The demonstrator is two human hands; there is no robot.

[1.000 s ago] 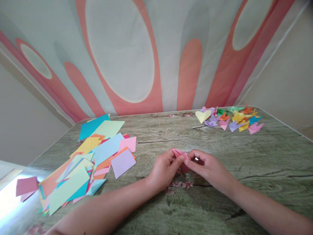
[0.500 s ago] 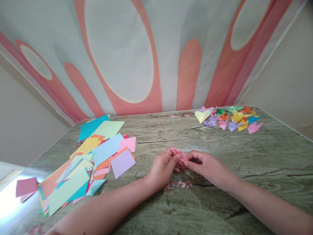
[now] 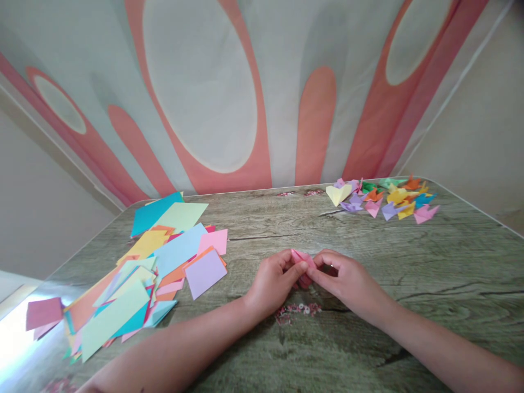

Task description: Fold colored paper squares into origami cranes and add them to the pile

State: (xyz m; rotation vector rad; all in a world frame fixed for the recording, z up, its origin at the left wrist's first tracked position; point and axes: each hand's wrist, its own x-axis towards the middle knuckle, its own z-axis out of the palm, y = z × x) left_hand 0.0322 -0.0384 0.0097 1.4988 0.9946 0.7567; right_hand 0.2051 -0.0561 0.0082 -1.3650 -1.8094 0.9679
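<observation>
A small folded piece of pink paper (image 3: 302, 258) is held between my two hands above the middle of the table. My left hand (image 3: 275, 278) pinches its left side, with the thumb across the front. On the right side, the thumb and forefinger of my right hand (image 3: 340, 273) close on the paper. The fingertips of both hands nearly meet, and they hide the lower part of the paper.
Loose coloured paper sheets (image 3: 114, 322) lie heaped at the left of the wood-patterned table (image 3: 262, 218). Several folded paper figures (image 3: 392, 210) are grouped at the back right. Behind the table hangs a pink and grey patterned cloth (image 3: 282, 109).
The pink paper has shifted slightly right and down, and less of it shows. Both hands have changed their finger positions a little and are closer together.
</observation>
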